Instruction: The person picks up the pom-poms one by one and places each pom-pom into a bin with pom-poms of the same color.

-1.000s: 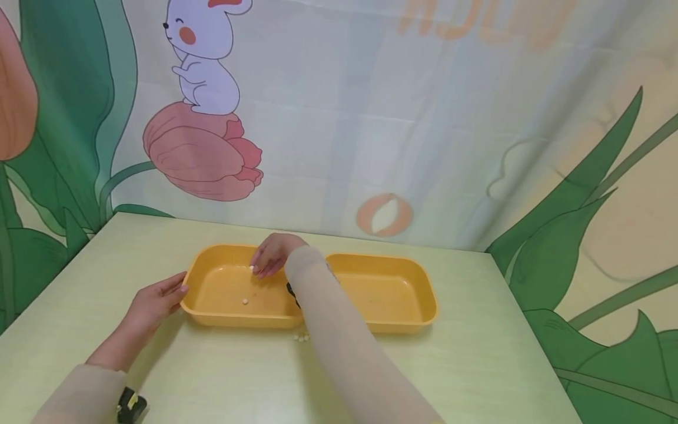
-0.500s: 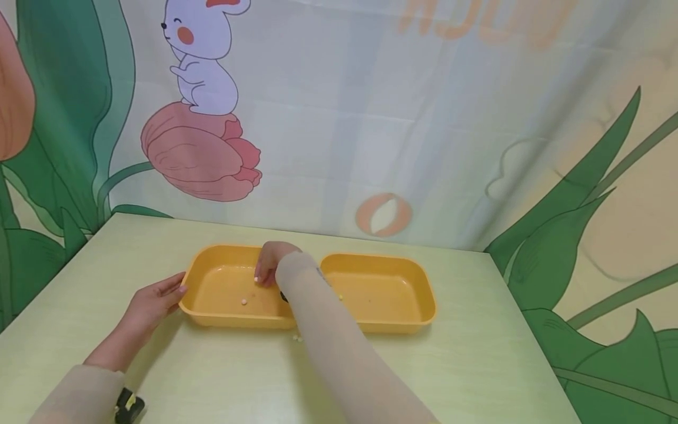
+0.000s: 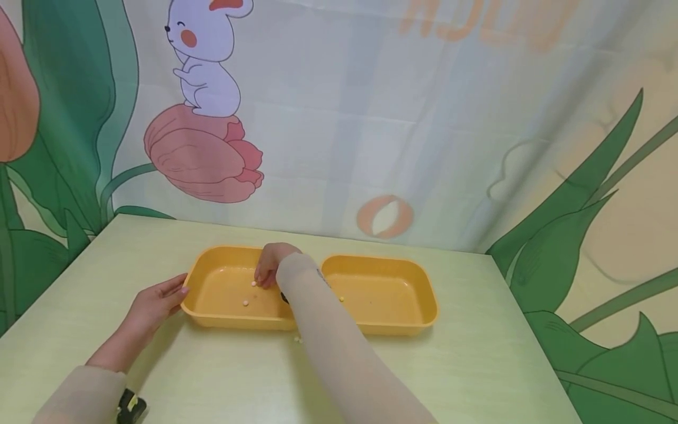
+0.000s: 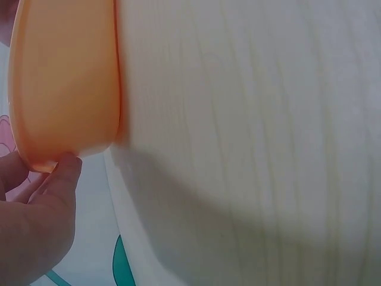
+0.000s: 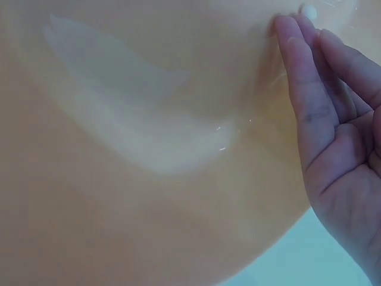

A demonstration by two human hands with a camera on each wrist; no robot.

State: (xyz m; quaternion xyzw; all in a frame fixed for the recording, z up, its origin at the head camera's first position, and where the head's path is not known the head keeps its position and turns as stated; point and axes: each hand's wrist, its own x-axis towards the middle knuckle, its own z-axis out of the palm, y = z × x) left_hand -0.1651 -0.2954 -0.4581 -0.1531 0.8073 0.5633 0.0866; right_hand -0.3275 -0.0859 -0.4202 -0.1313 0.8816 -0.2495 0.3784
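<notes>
- The fingers (image 5: 302, 77) of the right hand (image 3: 272, 265) are nearly straight and close together, pointing down; a white bead (image 5: 308, 12) sits right at their tips, and whether they touch it I cannot tell.
- The left hand (image 3: 156, 301) holds the outer end of the left tray (image 3: 217, 321), thumb and fingers set against its rim and wall.
- In that yellow tray, the white bead is beside the right fingertips, and a second bead (image 3: 246, 303) lies nearer the front wall.
- The right tray (image 3: 392, 294), also yellow, has a yellow bead (image 3: 341, 299) on its floor, just beside the sleeve; the sleeve hides where the two trays meet.
- A few pale beads (image 3: 298, 340) lie on the table (image 3: 222, 377) in front of the trays, partly covered by the sleeve.
- The right arm, in a beige sleeve (image 3: 339, 347), slants in from the lower right across the trays, wrist bent over the left one.
- The left arm comes up from the lower left, its hand outside the tray.
</notes>
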